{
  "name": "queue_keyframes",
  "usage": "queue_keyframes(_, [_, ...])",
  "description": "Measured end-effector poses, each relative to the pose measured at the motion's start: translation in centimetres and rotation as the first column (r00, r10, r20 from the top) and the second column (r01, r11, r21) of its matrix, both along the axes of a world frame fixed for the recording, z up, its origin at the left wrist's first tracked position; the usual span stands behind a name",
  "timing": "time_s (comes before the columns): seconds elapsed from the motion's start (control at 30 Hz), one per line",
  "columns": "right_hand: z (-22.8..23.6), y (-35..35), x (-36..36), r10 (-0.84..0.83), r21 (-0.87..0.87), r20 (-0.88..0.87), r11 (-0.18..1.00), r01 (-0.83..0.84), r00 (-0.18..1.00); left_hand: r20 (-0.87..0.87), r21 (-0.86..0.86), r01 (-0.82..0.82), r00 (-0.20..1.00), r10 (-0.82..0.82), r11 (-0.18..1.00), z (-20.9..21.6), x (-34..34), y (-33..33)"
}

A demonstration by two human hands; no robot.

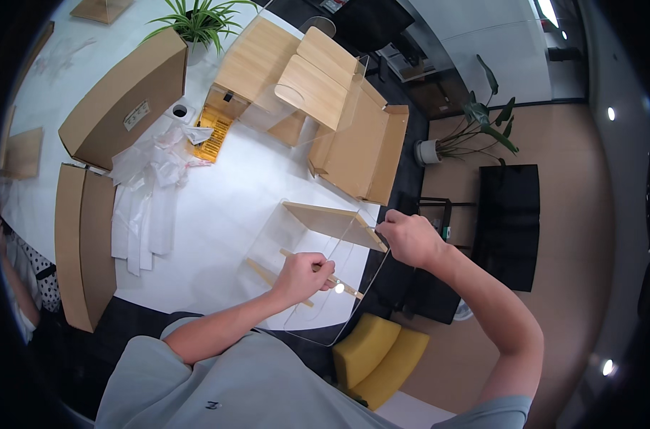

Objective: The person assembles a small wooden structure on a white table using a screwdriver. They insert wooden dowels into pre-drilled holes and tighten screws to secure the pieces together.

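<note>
A partly assembled stand of clear plastic panels and pale wood stands at the near right edge of the white table. Its wooden board is on the far side, and narrow wooden strips run across the near side. My left hand is closed against one strip; what its fingers pinch is hidden. My right hand is closed at the right end of the wooden board. A thin shiny piece pokes from its fingertips toward the board's edge, too small to name.
On the white table lie an open cardboard box, crumpled plastic wrapping, an orange bit set and a finished-looking wooden stand. Another open carton lies beyond. A yellow chair stands at the right; another person sits far left.
</note>
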State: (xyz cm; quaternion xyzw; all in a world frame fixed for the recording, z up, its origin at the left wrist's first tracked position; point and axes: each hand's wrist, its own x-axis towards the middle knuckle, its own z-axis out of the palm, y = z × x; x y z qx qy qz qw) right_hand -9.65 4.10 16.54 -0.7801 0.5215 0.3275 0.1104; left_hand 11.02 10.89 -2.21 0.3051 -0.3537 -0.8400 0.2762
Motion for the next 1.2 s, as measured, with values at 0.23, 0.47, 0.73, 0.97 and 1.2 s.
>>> queue_keyframes(0.23, [-1.1, -0.6, 0.6, -0.727, 0.004, 0.198, 0.672, 0.741, 0.658, 0.0, -0.005, 0.001, 1.0, -0.001, 1.0, -0.2, -0.4, -0.4])
queue_keyframes(0.47, [0.5, -0.1, 0.5, 0.342, 0.066, -0.101, 0.939, -0.337, 0.934, 0.027, -0.021, 0.026, 0.999, -0.026, 0.999, 0.0, -0.1, -0.6])
queue_keyframes(0.73, [-2.1, -0.5, 0.1, -0.874, 0.055, 0.304, 0.414, 0.909, 0.38, 0.028, -0.064, -0.008, 1.0, 0.01, 0.998, -0.5, -1.0, -0.9])
queue_keyframes(0.97, [-1.7, -0.6, -1.1, -0.272, -0.104, 0.104, 0.953, 0.283, 0.957, 0.031, -0.048, 0.005, 1.0, -0.004, 0.999, -0.6, -1.1, -1.3])
queue_keyframes(1.2, [-1.0, -0.5, -0.7, 0.229, -0.042, -0.052, 0.972, -0.232, 0.972, 0.04, -0.043, 0.024, 0.999, -0.022, 0.999, -0.4, -1.2, -1.0])
